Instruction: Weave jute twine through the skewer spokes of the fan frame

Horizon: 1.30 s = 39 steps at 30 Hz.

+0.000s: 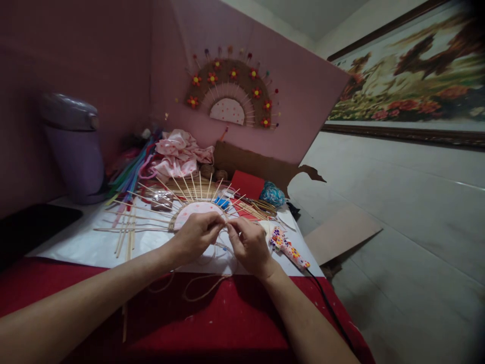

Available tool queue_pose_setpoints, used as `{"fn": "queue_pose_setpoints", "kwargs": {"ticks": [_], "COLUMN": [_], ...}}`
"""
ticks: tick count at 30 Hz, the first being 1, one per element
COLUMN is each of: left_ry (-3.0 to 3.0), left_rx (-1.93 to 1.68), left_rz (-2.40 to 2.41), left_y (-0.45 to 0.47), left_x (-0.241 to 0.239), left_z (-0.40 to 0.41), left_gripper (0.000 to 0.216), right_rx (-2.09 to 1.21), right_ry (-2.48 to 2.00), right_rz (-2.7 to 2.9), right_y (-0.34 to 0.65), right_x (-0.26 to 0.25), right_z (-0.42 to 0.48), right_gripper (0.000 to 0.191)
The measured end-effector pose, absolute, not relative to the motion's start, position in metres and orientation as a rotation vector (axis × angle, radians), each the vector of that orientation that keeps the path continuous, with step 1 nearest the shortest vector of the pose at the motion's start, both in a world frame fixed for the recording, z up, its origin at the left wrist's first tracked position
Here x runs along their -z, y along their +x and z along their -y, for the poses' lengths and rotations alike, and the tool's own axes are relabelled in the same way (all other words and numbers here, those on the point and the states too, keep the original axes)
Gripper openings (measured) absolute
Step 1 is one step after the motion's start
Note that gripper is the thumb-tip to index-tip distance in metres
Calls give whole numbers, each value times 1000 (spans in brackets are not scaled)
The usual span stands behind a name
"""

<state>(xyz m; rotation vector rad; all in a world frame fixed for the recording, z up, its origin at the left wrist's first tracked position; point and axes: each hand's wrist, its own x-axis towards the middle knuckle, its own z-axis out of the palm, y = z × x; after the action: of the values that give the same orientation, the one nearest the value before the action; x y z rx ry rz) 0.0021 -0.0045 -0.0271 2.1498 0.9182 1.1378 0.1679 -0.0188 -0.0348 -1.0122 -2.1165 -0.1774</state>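
My left hand (pixel 197 235) and my right hand (pixel 248 245) meet over the front edge of a half-round craft piece (pixel 191 211) with thin wooden sticks fanning out of a pink dotted centre. Both hands have fingers pinched together, tips almost touching. A thin tan cord (pixel 202 293) trails from under them onto the red tablecloth (pixel 212 323). What exactly the fingers pinch is too small to make out; it seems to be the cord.
A dotted glue gun (pixel 290 247) lies right of my right hand, its black cable running off the table. Scissors (pixel 261 205), blue yarn (pixel 271 193), pink cloth (pixel 178 151), coloured pipe cleaners (pixel 131 172) and a purple bin (pixel 74 146) stand behind. A finished fan decoration (pixel 231 93) hangs on the pink board.
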Motion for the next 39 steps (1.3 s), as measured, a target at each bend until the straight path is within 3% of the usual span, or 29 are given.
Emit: {"fn": "queue_pose_setpoints", "kwargs": {"ticks": [16, 33, 39], "left_ry": [2137, 1805, 1425], "left_rx": [-1067, -850, -778], "left_rz": [-879, -831, -642], "left_y": [4, -2, -2], "left_x": [24, 15, 19], "left_z": [4, 5, 3], "left_gripper": [26, 22, 21], "right_rx": [187, 19, -74], "right_ry": [-993, -946, -926], "right_rz": [2255, 2244, 2125], "right_y": [171, 172, 169], "right_x": [33, 30, 30], "right_z": [15, 17, 19], "right_gripper": [18, 17, 19]}}
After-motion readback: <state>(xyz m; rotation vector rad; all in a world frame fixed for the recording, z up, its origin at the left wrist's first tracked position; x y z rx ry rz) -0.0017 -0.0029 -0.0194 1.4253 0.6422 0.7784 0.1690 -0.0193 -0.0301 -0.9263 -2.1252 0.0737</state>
